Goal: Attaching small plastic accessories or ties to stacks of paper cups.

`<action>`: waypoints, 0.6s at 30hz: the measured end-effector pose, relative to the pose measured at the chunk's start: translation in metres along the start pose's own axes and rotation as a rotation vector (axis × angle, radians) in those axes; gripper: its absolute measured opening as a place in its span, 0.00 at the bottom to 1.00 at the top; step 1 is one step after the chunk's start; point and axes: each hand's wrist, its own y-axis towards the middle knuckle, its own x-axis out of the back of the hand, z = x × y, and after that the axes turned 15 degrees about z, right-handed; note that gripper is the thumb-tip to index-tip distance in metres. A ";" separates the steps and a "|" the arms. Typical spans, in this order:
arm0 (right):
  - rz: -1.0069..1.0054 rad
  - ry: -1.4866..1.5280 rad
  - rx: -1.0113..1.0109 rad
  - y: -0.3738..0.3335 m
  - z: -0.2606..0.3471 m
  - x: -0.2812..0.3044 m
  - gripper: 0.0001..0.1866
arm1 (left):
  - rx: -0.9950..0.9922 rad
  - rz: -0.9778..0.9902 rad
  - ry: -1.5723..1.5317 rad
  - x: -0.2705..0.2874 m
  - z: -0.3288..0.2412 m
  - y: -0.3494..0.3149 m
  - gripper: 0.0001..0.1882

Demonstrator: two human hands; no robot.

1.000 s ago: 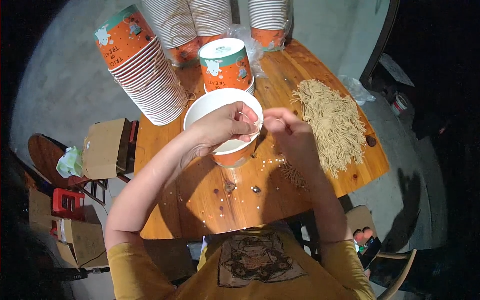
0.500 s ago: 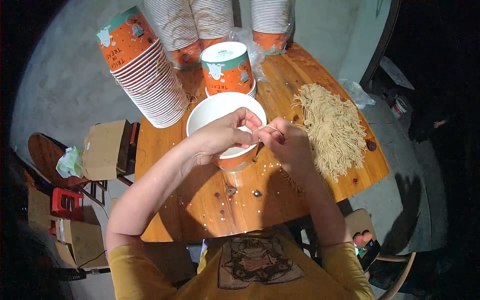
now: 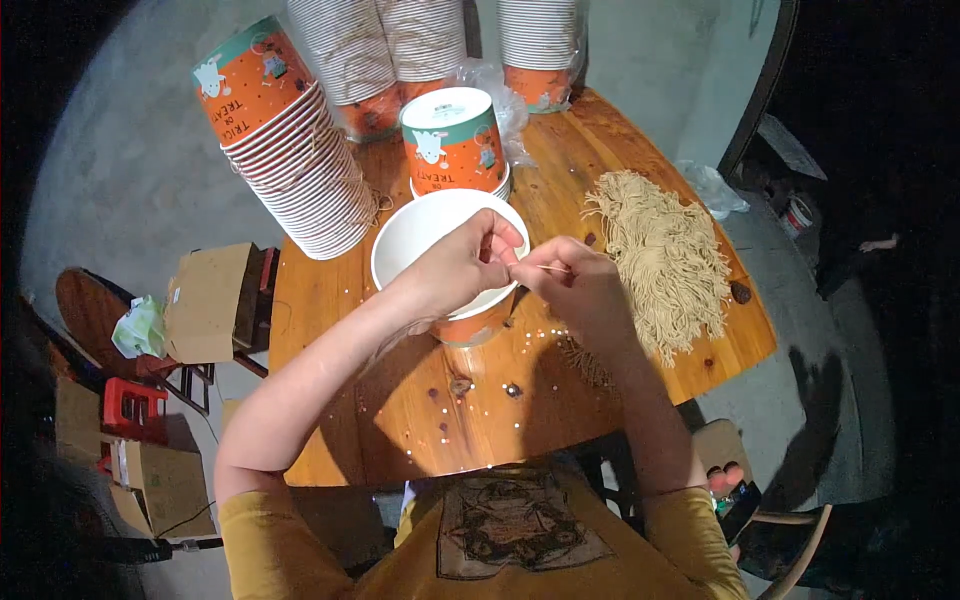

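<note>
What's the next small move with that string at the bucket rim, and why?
Probably draw the tan string taut through the rim of the white-lined paper bucket. The left hand pinches at the rim's near edge and the right hand grips the strand just beside it. The strand between them is short, so it looks only partly pulled. Whether a hole is there cannot be told.

The person wears a mustard-yellow T-shirt (image 3: 500, 545) with short sleeves ending above the elbows, at seven and five o'clock. A dark printed square graphic (image 3: 515, 525) sits on the chest at six o'clock. Both forearms are bare.
</note>
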 end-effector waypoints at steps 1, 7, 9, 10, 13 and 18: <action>0.002 -0.014 -0.002 -0.002 0.008 0.001 0.10 | -0.024 -0.004 0.051 0.001 0.002 -0.001 0.16; -0.022 -0.065 0.108 -0.005 0.011 0.001 0.08 | -0.138 0.028 0.118 0.002 0.010 -0.003 0.18; -0.023 -0.042 0.136 -0.003 0.000 -0.003 0.07 | -0.163 -0.027 0.224 -0.001 0.010 -0.005 0.16; -0.021 -0.018 0.163 -0.002 -0.003 -0.005 0.05 | -0.184 -0.082 0.325 -0.002 0.011 -0.007 0.14; 0.007 0.056 0.145 -0.002 -0.004 -0.006 0.07 | -0.209 -0.112 0.582 -0.003 0.008 -0.011 0.09; 0.026 0.120 0.159 -0.004 -0.005 -0.009 0.07 | -0.241 -0.190 0.656 -0.009 0.009 -0.012 0.05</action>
